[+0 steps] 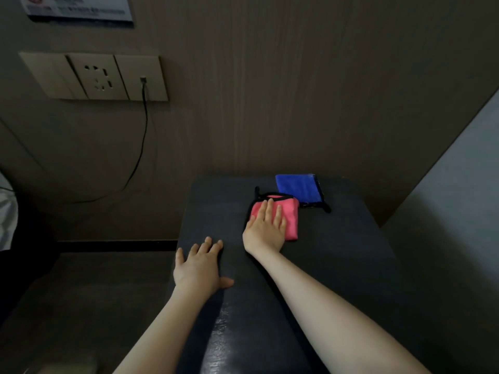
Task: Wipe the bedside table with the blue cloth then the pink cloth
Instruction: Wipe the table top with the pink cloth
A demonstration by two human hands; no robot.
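Observation:
The dark bedside table [337, 265] fills the middle of the view. A folded pink cloth [291, 220] with black trim lies on its far half. My right hand [266, 230] rests flat on top of the pink cloth, fingers spread and pointing away from me. Just behind and to the right lies a folded blue cloth [298, 188] with a black edge, untouched, near the wall. My left hand [198, 268] lies flat with fingers apart on the table's left edge, holding nothing.
A wood-grain wall rises right behind the table. A socket panel [94, 76] on the left wall has a black cable [140, 152] hanging down from it. A pale wall [459, 190] stands to the right. Bedding shows at the far left edge.

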